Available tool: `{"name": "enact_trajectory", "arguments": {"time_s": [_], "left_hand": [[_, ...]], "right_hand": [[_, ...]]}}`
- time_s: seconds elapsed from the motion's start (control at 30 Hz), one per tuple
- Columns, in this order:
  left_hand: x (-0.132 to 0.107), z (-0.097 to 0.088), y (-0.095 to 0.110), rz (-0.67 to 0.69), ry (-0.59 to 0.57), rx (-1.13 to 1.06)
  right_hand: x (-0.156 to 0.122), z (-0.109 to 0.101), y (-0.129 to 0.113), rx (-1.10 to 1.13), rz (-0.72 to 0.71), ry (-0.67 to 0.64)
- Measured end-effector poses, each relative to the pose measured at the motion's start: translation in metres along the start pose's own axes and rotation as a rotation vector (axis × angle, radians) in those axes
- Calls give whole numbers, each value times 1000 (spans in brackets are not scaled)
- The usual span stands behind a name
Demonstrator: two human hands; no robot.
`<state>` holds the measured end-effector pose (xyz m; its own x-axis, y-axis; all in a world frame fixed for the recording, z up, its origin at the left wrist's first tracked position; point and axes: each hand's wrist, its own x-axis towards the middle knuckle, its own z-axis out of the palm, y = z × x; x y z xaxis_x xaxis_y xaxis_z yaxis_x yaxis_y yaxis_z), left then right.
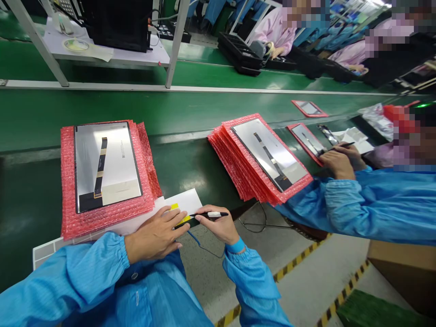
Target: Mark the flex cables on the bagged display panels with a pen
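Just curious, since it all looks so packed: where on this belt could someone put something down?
The green conveyor belt shows between the left stack of bubble-wrapped panels and the right stack, and in a strip beyond both. It is crowded at the person's left hand and right hand with its pen by the white sheet, and around the co-worker's hands.

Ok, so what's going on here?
A person's left hand rests on a white sheet with a yellow patch, while their right hand holds a black pen over it. Beside them, a display panel lies on red bubble wrap. A co-worker's hands hold another pen near stacked panels.
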<state>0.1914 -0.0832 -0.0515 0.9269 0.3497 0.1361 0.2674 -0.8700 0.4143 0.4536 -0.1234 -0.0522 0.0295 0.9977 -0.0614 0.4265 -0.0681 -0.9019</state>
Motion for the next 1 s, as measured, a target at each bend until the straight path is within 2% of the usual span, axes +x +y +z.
{"name": "enact_trajectory", "arguments": {"time_s": [0.23, 0.4, 0.57, 0.67, 0.77, 0.87, 0.93, 1.0], "left_hand": [[0, -1, 0, -3, -27, 7], [-1, 1, -1, 4, 19, -16], [1, 6, -4, 26, 38, 46], [2, 2, 4, 136, 113, 182], [-2, -17, 22, 299, 208, 276], [-21, -48, 35, 315, 254, 261], [-44, -71, 28, 266, 290, 238], [-74, -92, 7, 174, 394, 218]], "right_hand": [[-1, 1, 1, 36, 20, 19], [-4, -4, -3, 130, 65, 65], [-8, -11, -18, 213, 89, 128], [-5, -10, -33, 269, 77, 204], [5, -1, -51, 308, 16, 244], [21, 18, -75, 312, -55, 223], [33, 35, -93, 302, -85, 200], [43, 52, -112, 285, -97, 164]]}}
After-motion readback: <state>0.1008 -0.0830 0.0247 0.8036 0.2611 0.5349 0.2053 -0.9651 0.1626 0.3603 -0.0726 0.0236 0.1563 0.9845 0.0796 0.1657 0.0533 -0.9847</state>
